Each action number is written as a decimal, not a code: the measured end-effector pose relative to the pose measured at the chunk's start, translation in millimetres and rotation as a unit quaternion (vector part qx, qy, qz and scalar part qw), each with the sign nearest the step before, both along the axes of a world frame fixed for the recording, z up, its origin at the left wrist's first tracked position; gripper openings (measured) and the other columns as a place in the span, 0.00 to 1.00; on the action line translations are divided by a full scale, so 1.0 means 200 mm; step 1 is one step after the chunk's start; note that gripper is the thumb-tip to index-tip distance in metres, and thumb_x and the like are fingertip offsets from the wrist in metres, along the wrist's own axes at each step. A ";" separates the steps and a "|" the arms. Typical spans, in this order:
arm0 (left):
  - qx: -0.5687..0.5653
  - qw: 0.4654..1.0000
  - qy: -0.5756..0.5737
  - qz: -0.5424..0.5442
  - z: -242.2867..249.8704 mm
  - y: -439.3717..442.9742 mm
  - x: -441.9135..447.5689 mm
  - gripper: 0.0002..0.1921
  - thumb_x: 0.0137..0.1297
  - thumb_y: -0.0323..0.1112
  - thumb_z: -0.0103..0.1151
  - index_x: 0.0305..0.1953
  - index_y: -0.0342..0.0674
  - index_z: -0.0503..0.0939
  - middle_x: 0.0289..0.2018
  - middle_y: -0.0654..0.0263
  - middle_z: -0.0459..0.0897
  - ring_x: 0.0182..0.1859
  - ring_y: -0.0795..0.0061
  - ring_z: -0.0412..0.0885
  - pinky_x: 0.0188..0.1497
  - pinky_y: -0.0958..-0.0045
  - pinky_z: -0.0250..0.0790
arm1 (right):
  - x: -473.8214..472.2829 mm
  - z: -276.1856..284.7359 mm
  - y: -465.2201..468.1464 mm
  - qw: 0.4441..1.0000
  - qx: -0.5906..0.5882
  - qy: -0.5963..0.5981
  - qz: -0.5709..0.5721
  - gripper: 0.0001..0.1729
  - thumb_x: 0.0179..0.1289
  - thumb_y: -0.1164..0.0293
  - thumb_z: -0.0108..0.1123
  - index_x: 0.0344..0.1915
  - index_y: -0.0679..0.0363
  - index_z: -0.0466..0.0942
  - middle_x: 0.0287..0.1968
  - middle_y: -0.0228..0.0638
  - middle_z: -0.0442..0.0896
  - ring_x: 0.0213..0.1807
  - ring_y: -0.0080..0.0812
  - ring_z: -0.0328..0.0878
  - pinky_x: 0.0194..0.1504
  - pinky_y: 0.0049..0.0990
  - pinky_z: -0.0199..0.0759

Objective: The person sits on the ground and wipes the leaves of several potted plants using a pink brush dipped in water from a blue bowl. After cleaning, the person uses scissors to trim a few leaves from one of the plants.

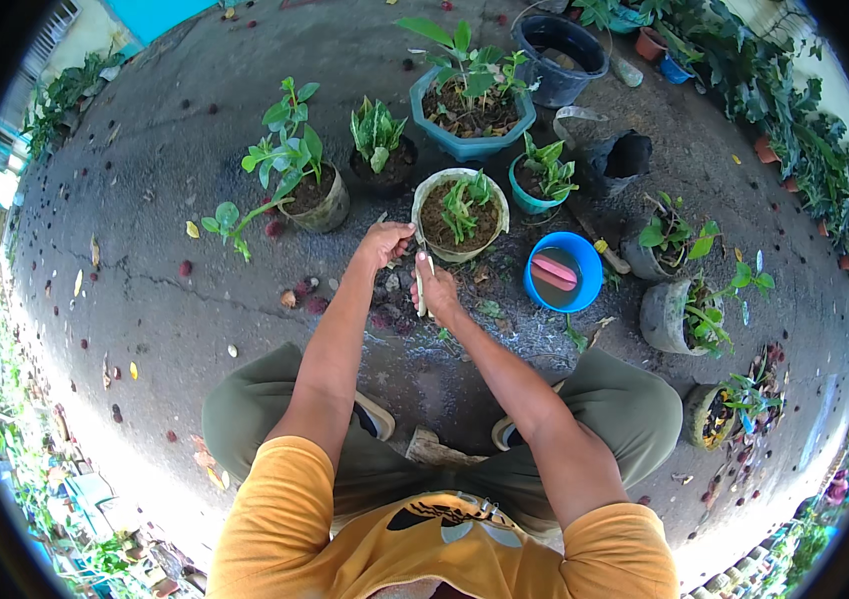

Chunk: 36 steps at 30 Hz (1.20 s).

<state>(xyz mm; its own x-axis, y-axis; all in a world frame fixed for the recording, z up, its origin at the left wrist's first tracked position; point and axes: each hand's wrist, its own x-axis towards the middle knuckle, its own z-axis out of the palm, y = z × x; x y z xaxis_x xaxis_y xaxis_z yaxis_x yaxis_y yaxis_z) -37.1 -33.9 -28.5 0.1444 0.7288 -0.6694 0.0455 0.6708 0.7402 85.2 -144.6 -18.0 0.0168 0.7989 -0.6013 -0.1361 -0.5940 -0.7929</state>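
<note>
A worn whitish pot (503, 217) of brown soil, with a leafy green plant (460, 210) in its middle, stands in front of me. At its near left side, the fingertips of my left hand (385, 243) pinch the rim. My right hand (437, 288) grips a cutting tool with pale handles (421, 293), which looks like scissors. Its narrow metal end points up at the pot's rim, close to my left fingertips. Whether the blades are apart is too small to tell. Right of the pot, a blue bucket (595, 281) holds murky water and a pink object (553, 271).
Potted plants surround the whitish pot: a trailing one (323, 206), a variegated one (379, 135), a large octagonal planter (473, 142) and a small teal pot (533, 202). A dark bucket (563, 82) stands behind. A wooden-handled tool (611, 256) lies right. Several pots line the right.
</note>
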 end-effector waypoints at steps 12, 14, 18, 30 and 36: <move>0.040 0.993 -0.095 0.050 0.02 0.04 0.04 0.10 0.59 0.33 0.61 0.41 0.40 0.77 0.24 0.76 0.74 0.25 0.86 0.69 0.25 0.83 0.64 | -0.04 0.00 -0.01 1.000 0.007 0.020 -0.017 0.34 0.60 0.38 0.44 0.31 0.62 0.70 0.17 0.32 0.71 0.14 0.25 0.69 0.15 0.24 0.64; 0.072 0.993 -0.060 0.066 0.01 0.05 0.06 0.11 0.59 0.30 0.60 0.44 0.39 0.78 0.26 0.75 0.77 0.24 0.87 0.69 0.25 0.84 0.63 | -0.04 0.00 -0.01 0.998 0.001 0.053 -0.021 0.35 0.60 0.37 0.44 0.30 0.63 0.70 0.17 0.33 0.71 0.15 0.26 0.70 0.16 0.25 0.66; 0.095 0.993 0.014 0.062 0.01 0.08 0.07 0.10 0.56 0.28 0.62 0.41 0.38 0.79 0.27 0.72 0.80 0.23 0.86 0.69 0.24 0.83 0.64 | -0.04 0.00 0.02 0.998 0.015 0.060 -0.025 0.36 0.60 0.36 0.43 0.31 0.64 0.70 0.18 0.34 0.72 0.16 0.27 0.71 0.17 0.26 0.67; 0.065 0.996 0.000 0.065 0.02 0.11 0.03 0.09 0.54 0.25 0.63 0.38 0.37 0.80 0.28 0.68 0.81 0.27 0.81 0.76 0.27 0.81 0.68 | -0.10 0.01 0.06 0.998 0.029 0.031 -0.043 0.36 0.63 0.38 0.41 0.31 0.65 0.71 0.17 0.34 0.71 0.14 0.26 0.69 0.15 0.25 0.66; 0.056 0.996 -0.037 0.053 0.02 0.13 0.02 0.08 0.55 0.27 0.62 0.38 0.39 0.81 0.28 0.70 0.81 0.26 0.82 0.75 0.28 0.80 0.68 | -0.12 -0.01 0.06 0.997 0.029 0.053 -0.055 0.34 0.62 0.39 0.43 0.33 0.64 0.71 0.16 0.33 0.71 0.14 0.25 0.68 0.15 0.24 0.64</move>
